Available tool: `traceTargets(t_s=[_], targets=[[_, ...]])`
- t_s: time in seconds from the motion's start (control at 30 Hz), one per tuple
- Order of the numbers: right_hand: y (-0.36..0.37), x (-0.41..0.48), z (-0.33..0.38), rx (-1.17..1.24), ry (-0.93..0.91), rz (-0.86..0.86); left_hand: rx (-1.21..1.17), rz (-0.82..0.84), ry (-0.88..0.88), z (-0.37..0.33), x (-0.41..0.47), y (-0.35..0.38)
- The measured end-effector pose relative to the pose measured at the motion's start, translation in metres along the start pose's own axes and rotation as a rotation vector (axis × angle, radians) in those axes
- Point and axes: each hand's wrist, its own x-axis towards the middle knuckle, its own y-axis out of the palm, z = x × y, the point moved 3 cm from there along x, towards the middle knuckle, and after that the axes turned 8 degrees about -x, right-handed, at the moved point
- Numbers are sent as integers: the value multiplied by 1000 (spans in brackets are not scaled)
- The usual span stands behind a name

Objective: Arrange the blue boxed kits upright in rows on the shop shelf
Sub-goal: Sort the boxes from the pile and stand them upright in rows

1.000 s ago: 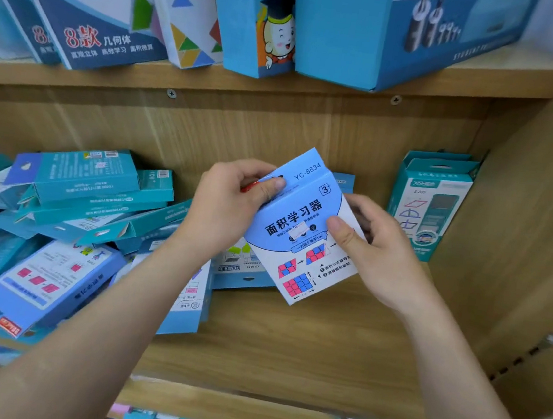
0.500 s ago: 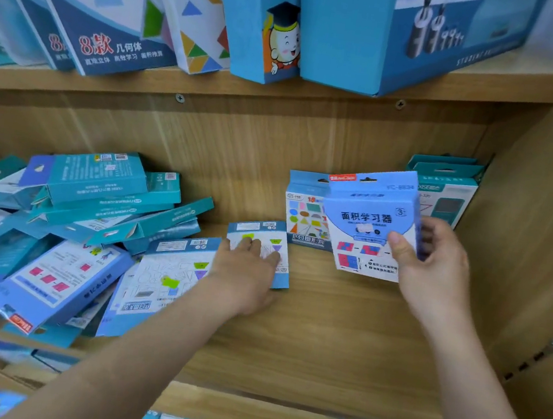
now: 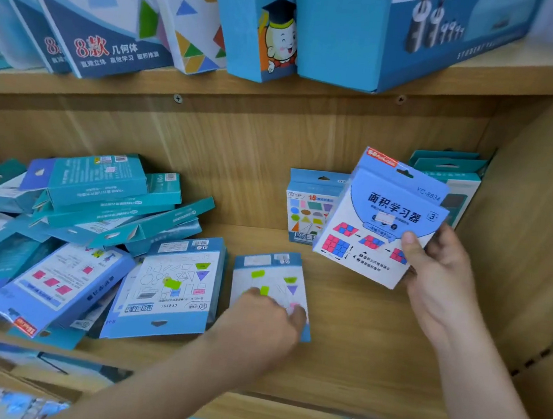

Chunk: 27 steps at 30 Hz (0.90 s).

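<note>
Held kit (image 3: 380, 221) tilted now, right hand (image 3: 439, 279) clamped; left hand (image 3: 262, 325) on flat kit (image 3: 271, 270), grip unclear.

Right hand (image 3: 439, 283) grips tilted blue kit (image 3: 380, 221) above shelf (image 3: 372, 351); left hand (image 3: 265, 321) on flat kit (image 3: 269, 277).

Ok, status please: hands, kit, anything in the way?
Right hand grips YC-8834 kit, tilted, above shelf. Left hand on flat shapes kit, grip blurred. Upright kits behind.
</note>
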Motion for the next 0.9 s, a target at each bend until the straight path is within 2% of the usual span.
traceTargets(t_s=[0.1, 0.2, 0.33, 0.37, 0.43, 0.53, 0.67, 0.73, 0.8, 0.83, 0.9], targets=[[6, 0, 2, 0, 2, 31, -187, -46, 16, -8, -21, -6], [22, -1, 4, -16, -18, 77, -553, -173, -145, 20, -29, -18], [46, 0, 8, -144, -114, 131, -975, -722, -339, 84, -30, -48], [53, 1, 10, -179, -139, 151, -1056, -786, -319, 97, -29, -56], [68, 3, 12, -225, -178, 184, -1166, -742, -194, 112, -23, -72], [92, 8, 16, -281, -201, 228, -1070, -668, -128, 130, -9, -76], [115, 19, 19, -418, -177, 260, -1131, -709, -284, 165, -2, -62], [116, 28, 21, -638, -259, 157, -1032, -715, -340, 182, -6, -58], [105, 41, 22, -819, -266, -75, -867, -711, -421, 196, -11, -58], [100, 47, 21, -877, -217, -170, -795, -692, -452, 200, -12, -58], [93, 58, 16, -950, -43, -213, -698, -621, -470, 204, -5, -53]])
